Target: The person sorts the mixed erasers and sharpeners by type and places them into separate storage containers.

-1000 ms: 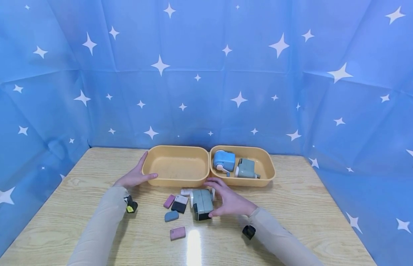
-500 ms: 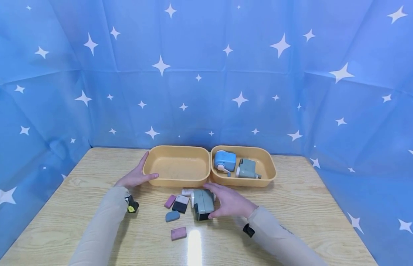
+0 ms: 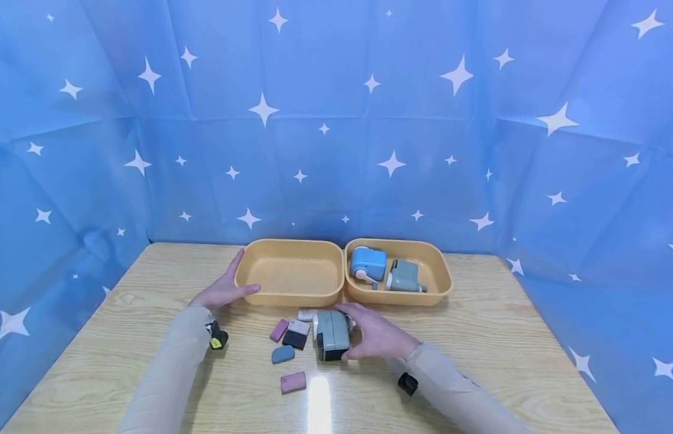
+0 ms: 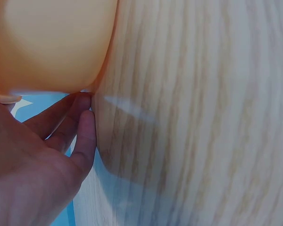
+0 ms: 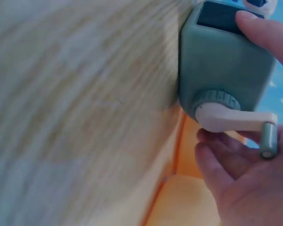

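Observation:
A grey-green crank pencil sharpener (image 3: pixel 333 331) stands on the table before the bins. My right hand (image 3: pixel 379 333) grips it from the right. In the right wrist view my thumb lies on the sharpener's (image 5: pixel 226 61) dark end panel, and the fingers reach past its white crank (image 5: pixel 231 117). My left hand (image 3: pixel 221 290) holds the left end of the left tan bin (image 3: pixel 293 298), thumb at the front rim. The left wrist view shows its fingers bent against the bin's (image 4: pixel 52 47) lower edge.
The right tan bin (image 3: pixel 441 283) holds a blue crank sharpener (image 3: pixel 368 264) and a grey-green one (image 3: pixel 404 276). Several small erasers lie left of the gripped sharpener: pink (image 3: pixel 279 330), white-and-black (image 3: pixel 296 335), blue (image 3: pixel 283 354), and another pink (image 3: pixel 293 382) nearer the front.
My right hand's fingers have drawn in from near the bin's front edge to the sharpener. The left hand keeps its place on the bin; the view shifts slightly.

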Action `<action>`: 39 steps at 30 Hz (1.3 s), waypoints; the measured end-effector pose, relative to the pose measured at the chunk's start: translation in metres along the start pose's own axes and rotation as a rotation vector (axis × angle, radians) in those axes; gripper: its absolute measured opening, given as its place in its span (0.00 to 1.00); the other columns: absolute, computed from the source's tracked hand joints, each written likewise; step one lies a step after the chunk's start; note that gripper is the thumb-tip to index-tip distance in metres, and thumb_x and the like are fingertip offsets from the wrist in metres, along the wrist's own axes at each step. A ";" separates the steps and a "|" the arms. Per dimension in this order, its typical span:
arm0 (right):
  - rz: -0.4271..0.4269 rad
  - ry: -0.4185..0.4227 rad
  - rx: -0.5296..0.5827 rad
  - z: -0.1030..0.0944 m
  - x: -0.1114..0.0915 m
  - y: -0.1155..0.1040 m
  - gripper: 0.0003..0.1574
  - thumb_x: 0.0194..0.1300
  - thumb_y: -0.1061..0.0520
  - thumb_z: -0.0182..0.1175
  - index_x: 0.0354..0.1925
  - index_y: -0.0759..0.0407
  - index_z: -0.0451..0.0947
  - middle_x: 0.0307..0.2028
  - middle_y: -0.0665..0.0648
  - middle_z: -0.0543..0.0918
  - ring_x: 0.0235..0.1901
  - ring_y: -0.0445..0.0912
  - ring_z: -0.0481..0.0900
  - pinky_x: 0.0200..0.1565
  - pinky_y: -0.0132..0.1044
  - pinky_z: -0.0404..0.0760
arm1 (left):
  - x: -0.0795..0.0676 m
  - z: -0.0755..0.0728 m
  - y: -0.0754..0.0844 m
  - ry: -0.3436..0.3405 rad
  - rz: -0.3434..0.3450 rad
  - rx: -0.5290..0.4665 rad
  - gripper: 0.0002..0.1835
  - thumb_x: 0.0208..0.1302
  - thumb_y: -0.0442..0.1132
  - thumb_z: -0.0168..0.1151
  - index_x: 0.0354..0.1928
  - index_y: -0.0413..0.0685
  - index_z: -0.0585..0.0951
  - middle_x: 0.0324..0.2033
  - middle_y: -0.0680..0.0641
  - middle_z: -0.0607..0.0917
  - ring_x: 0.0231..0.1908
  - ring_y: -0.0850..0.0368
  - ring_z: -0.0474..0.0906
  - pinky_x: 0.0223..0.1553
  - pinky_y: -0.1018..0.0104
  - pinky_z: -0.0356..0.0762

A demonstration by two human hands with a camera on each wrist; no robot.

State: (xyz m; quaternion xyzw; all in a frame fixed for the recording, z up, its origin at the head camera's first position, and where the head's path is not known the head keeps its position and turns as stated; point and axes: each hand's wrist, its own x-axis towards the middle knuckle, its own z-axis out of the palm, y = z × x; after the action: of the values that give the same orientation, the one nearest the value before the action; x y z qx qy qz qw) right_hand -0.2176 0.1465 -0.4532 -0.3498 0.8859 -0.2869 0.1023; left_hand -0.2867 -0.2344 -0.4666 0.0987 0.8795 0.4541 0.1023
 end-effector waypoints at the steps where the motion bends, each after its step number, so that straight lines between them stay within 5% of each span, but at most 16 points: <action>1: 0.004 0.003 0.013 0.001 0.000 0.001 0.62 0.45 0.45 0.76 0.71 0.64 0.58 0.69 0.64 0.63 0.66 0.57 0.63 0.63 0.54 0.64 | 0.000 0.000 0.000 0.001 0.000 0.000 0.62 0.58 0.54 0.68 0.75 0.49 0.30 0.73 0.32 0.38 0.68 0.28 0.45 0.64 0.33 0.45; 8: 0.042 0.029 0.102 0.006 -0.004 0.007 0.61 0.44 0.46 0.76 0.71 0.60 0.59 0.68 0.59 0.65 0.64 0.53 0.65 0.63 0.53 0.64 | 0.001 0.002 0.000 -0.010 0.002 -0.024 0.62 0.58 0.52 0.69 0.76 0.53 0.30 0.74 0.33 0.38 0.68 0.27 0.45 0.64 0.31 0.45; 20: -0.024 0.092 0.191 0.002 -0.008 0.009 0.59 0.43 0.51 0.79 0.69 0.57 0.61 0.61 0.47 0.70 0.60 0.45 0.69 0.61 0.48 0.69 | 0.001 0.002 0.001 -0.004 -0.014 -0.015 0.62 0.58 0.54 0.68 0.75 0.51 0.29 0.73 0.33 0.39 0.68 0.28 0.46 0.64 0.33 0.45; 39: 0.013 0.139 0.192 -0.026 -0.017 0.009 0.59 0.44 0.54 0.78 0.70 0.56 0.60 0.61 0.48 0.70 0.60 0.47 0.70 0.59 0.48 0.71 | -0.001 0.001 0.001 -0.002 -0.029 -0.019 0.62 0.58 0.54 0.68 0.75 0.53 0.29 0.74 0.33 0.38 0.69 0.28 0.44 0.64 0.31 0.44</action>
State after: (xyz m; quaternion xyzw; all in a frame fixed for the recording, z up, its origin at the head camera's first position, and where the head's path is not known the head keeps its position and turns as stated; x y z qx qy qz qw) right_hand -0.2201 0.1746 -0.4373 -0.3119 0.8616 -0.3931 0.0756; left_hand -0.2857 -0.2335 -0.4665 0.0855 0.8764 0.4608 0.1103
